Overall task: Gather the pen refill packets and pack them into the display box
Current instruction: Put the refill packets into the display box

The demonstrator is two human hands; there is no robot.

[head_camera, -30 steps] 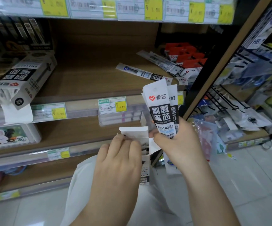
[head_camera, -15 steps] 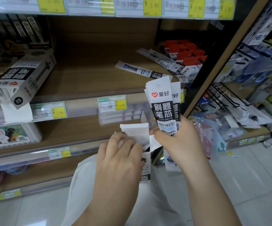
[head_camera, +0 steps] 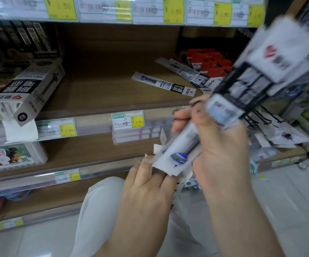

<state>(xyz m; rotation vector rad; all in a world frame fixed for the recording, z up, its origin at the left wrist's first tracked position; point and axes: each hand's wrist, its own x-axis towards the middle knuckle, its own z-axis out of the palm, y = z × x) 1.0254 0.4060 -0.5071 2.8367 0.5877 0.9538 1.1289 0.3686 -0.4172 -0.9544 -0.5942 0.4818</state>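
1. The right hand (head_camera: 222, 145) grips a bundle of pen refill packets (head_camera: 224, 108), its fingers curled round the bundle at about mid-length, with the back of the hand to the camera.
2. The bundle's long axis runs diagonally. The clear refill-tip end points down-left and the white header end points up-right, clear of the grip and blurred.
3. The lower end of the bundle lies over the fingertips of the left hand (head_camera: 148, 190).
4. The left hand holds the display box (head_camera: 176, 195) beneath it, fingers laid across the box front. The thumb is hidden and most of the box is covered.
5. More refill packets (head_camera: 163, 84) lie flat on the wooden shelf (head_camera: 98, 89), well apart from both hands.
6. A second open box (head_camera: 25, 91) lies tilted at the shelf's left end.
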